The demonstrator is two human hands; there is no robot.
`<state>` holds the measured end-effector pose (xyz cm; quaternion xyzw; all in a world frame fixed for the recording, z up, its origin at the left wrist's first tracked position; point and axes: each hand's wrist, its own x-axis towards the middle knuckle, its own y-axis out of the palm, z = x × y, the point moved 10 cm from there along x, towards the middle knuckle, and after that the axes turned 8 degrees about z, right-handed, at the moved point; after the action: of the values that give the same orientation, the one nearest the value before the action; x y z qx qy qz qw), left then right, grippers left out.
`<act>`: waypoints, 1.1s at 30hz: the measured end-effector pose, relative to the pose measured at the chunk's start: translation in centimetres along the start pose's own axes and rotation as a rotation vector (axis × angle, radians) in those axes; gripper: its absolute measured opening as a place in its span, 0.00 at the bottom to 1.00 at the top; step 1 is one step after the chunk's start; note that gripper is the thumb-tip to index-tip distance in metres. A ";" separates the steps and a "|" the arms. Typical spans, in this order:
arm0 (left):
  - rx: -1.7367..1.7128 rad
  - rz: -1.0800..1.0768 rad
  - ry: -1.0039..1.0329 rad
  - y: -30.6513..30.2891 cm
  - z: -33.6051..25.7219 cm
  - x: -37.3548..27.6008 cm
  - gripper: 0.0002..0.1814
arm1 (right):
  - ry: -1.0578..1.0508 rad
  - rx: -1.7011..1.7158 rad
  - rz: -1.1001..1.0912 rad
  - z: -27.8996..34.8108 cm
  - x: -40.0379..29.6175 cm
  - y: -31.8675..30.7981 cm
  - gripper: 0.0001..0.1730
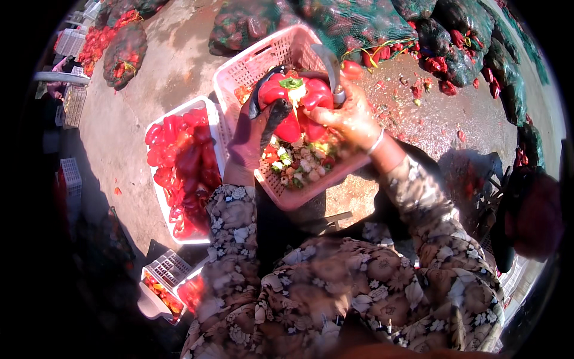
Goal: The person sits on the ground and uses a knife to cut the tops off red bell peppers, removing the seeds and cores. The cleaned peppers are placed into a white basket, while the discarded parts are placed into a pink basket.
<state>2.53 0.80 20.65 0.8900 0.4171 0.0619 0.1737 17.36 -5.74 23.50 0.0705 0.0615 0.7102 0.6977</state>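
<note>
My left hand (269, 112), in a dark glove with the wrist bare, grips a red bell pepper (289, 128) from its left side. The pepper is split open at the front, with its green stem end up and pale core showing. From the right, my right hand (352, 117) presses its thumb and fingers against the pepper. That same hand holds a curved metal blade (331, 63) that points up and away; its handle is mostly hidden. Below both hands is a pink plastic basket (287, 197) with pepper cores and seeds (305, 166) in it.
A white crate (154, 188) of red peppers (179, 148) stands at left. Green mesh sacks (358, 22) of peppers line the far side and right. Scraps litter the wet concrete floor (430, 121). More crates (168, 271) sit at lower left. Another person (533, 211) is at right.
</note>
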 end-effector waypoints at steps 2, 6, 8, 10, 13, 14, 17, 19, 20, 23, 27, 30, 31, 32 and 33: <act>-0.050 0.004 0.091 0.8 -0.1 1.3 0.28 | 0.016 0.042 -0.084 -0.3 0.2 -1.5 0.30; 0.237 -0.113 0.135 2.0 -0.5 2.4 0.40 | -0.090 0.106 -0.209 0.0 1.3 -3.6 0.24; 0.561 -0.141 0.219 3.6 -1.5 2.8 0.42 | -0.204 0.100 -0.247 1.0 1.3 -4.0 0.21; 0.616 -0.246 0.271 3.7 -2.8 2.3 0.42 | -0.204 0.065 -0.209 1.6 1.0 -3.5 0.21; 0.581 -0.316 0.382 3.3 -3.6 1.7 0.40 | -0.060 0.013 -0.167 0.9 0.6 -3.3 0.21; 0.567 -0.274 0.354 3.5 -3.6 1.9 0.36 | 0.029 0.033 -0.157 0.0 0.7 -3.3 0.21; 0.615 -0.159 0.339 4.4 -3.9 2.3 0.29 | -0.176 0.056 -0.212 0.6 1.1 -4.6 0.22; 0.500 -0.171 0.253 3.4 -3.3 2.5 0.29 | -0.108 0.095 -0.222 -0.6 1.3 -4.9 0.23; 0.442 -0.177 0.212 3.0 -2.9 2.5 0.29 | -0.092 0.081 -0.223 -1.0 1.2 -5.1 0.23; 0.195 -0.168 0.162 2.0 -2.3 2.6 0.27 | -0.039 0.162 -0.224 -1.0 1.2 -5.1 0.24; 0.161 -0.129 0.133 2.1 -2.5 3.3 0.27 | -0.009 0.115 -0.234 -1.2 1.2 -5.1 0.27; 0.164 -0.105 0.164 1.9 -2.9 3.4 0.26 | -0.098 0.072 -0.174 -0.6 1.5 -4.0 0.29; 0.118 -0.117 0.180 1.6 -3.1 3.2 0.26 | -0.053 0.099 -0.146 -0.2 1.7 -3.6 0.29; 0.073 -0.129 0.196 1.4 -3.2 3.0 0.26 | -0.008 0.125 -0.120 -0.2 1.8 -3.2 0.28; 0.084 -0.158 0.155 0.9 -2.9 3.0 0.25 | -0.021 0.072 -0.089 0.1 1.9 -3.1 0.26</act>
<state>4.33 3.34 23.59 0.8534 0.5003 0.0991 0.1079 20.40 -3.79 23.00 0.1004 0.0828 0.6752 0.7261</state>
